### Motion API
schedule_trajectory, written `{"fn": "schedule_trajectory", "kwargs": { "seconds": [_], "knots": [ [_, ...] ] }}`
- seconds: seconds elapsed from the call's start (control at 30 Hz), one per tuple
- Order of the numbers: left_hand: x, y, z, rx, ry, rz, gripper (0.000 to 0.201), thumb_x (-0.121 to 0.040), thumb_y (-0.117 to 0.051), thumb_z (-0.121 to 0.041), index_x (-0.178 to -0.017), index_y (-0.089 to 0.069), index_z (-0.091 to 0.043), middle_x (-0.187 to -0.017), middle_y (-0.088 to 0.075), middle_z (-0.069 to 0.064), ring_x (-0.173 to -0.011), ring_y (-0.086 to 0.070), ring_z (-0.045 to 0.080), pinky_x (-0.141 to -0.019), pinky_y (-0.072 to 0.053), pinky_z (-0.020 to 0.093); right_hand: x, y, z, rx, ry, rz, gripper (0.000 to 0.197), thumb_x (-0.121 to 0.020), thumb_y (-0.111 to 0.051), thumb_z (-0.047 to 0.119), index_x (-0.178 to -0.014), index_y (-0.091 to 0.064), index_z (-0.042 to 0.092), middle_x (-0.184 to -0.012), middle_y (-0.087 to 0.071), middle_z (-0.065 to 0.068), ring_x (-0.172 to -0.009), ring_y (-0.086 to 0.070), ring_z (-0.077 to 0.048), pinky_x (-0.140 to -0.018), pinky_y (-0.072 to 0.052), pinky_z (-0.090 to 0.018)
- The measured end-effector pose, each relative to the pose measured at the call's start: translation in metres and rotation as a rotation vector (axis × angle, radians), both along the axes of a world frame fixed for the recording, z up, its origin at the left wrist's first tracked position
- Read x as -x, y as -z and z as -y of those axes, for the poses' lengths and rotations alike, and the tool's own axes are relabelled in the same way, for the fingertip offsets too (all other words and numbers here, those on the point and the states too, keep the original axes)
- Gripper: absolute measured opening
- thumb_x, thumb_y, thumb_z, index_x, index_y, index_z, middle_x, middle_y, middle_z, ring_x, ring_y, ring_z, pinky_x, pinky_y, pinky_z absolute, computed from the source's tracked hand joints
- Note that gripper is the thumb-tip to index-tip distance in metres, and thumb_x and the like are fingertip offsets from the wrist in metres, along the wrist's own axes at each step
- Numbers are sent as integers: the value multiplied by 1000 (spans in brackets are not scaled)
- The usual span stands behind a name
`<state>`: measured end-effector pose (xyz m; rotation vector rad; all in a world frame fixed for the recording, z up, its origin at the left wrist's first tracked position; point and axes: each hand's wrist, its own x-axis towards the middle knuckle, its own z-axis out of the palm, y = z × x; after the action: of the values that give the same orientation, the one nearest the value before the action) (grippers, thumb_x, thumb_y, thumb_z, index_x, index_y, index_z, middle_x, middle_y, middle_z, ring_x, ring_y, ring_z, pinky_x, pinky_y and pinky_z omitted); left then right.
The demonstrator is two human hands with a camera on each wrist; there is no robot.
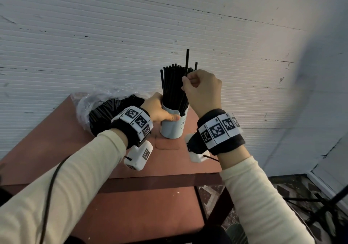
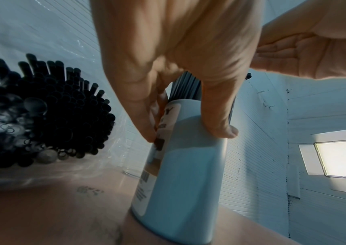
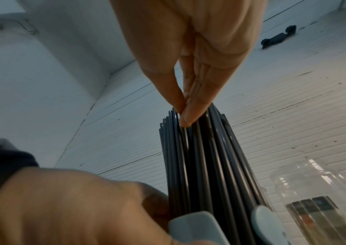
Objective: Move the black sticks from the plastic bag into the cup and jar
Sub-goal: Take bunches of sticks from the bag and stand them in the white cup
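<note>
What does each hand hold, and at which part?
The left hand grips the cup near its rim. The right hand pinches black sticks near their upper ends.

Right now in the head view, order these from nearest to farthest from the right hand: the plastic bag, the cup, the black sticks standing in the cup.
1. black sticks: pinched by the right hand, above the cup.
2. cup: just below and left, gripped by the left hand.
3. plastic bag: far left on the table.
</note>
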<state>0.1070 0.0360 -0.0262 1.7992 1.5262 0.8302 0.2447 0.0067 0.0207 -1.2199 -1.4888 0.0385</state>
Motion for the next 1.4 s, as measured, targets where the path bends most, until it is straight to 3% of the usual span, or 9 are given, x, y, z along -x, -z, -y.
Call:
{"fn": "schedule_trajectory", "kwargs": {
  "seconds": [0.23,0.37,0.47,0.6,0.73,0.9,1.13,1.27,1.4],
  "knots": [
    [-1,-4,6,12,-3,-4,78,-65,-88,-30,-128,-45,-12,-124,-59,5,-114,-56,23,-99,-47,38,0,-2,0,71,-2,46,10,-87,-62,15,-80,-66,10,-74,-70,-3,-72,-69,-16,-70,-54,-23],
    [-3,-6,9,-17,38,-8,40,-73,-83,-19,-92,-47,-19,-92,-55,-3,-94,-54,16,-81,-42,26,5,24,2,217,-43,151,9,-86,-61,12,-83,-67,6,-76,-69,-5,-75,-69,-19,-64,-50,-19],
    [-3,-8,9,-32,42,14,38,-75,-81,-17,-79,-44,-23,-83,-51,-7,-85,-51,11,-78,-40,24,4,31,4,226,-59,84,9,-87,-64,14,-82,-70,8,-74,-70,-3,-75,-69,-16,-66,-51,-18],
    [0,-4,6,-19,31,20,53,-69,-86,-27,-105,-50,-14,-94,-55,-3,-95,-54,15,-81,-43,27,0,21,3,189,-33,146,8,-84,-69,18,-83,-69,9,-75,-67,2,-71,-61,-9,-62,-41,-5],
    [-1,-1,3,-6,10,16,81,-64,-88,-34,-128,-44,-10,-118,-58,3,-110,-56,21,-93,-47,33,5,16,8,-88,-36,92,21,-82,-69,17,-100,-62,9,-93,-61,-1,-83,-57,-13,-73,-44,-15],
    [3,-4,3,9,51,54,79,-61,-90,-31,-124,-47,-12,-118,-60,3,-111,-58,22,-98,-48,41,-5,-4,-12,-140,-34,400,46,-99,-46,22,-143,-42,8,-152,-34,-8,-144,-23,-24,-113,-13,-21],
    [7,-7,-2,-22,200,105,40,-73,-81,-7,-96,-51,-18,-90,-57,-10,-85,-54,2,-67,-42,10,-18,11,-21,-64,-94,346,39,-104,-33,25,-133,-52,7,-135,-56,-7,-127,-48,-17,-100,-23,-7],
    [6,-7,-5,-22,235,135,37,-75,-79,-4,-84,-51,-26,-87,-58,-11,-83,-56,2,-62,-43,5,-20,8,-18,-30,-145,319,45,-101,-38,36,-138,-50,13,-142,-51,-2,-135,-41,-14,-112,-31,-25],
    [9,-8,-5,48,262,117,55,-70,-82,-4,-113,-52,-20,-109,-62,-7,-108,-58,10,-79,-46,8,-30,10,-14,111,-225,177,73,-94,-55,45,-152,-21,19,-158,-23,5,-146,-17,-7,-111,-15,-15]
  ]
}}
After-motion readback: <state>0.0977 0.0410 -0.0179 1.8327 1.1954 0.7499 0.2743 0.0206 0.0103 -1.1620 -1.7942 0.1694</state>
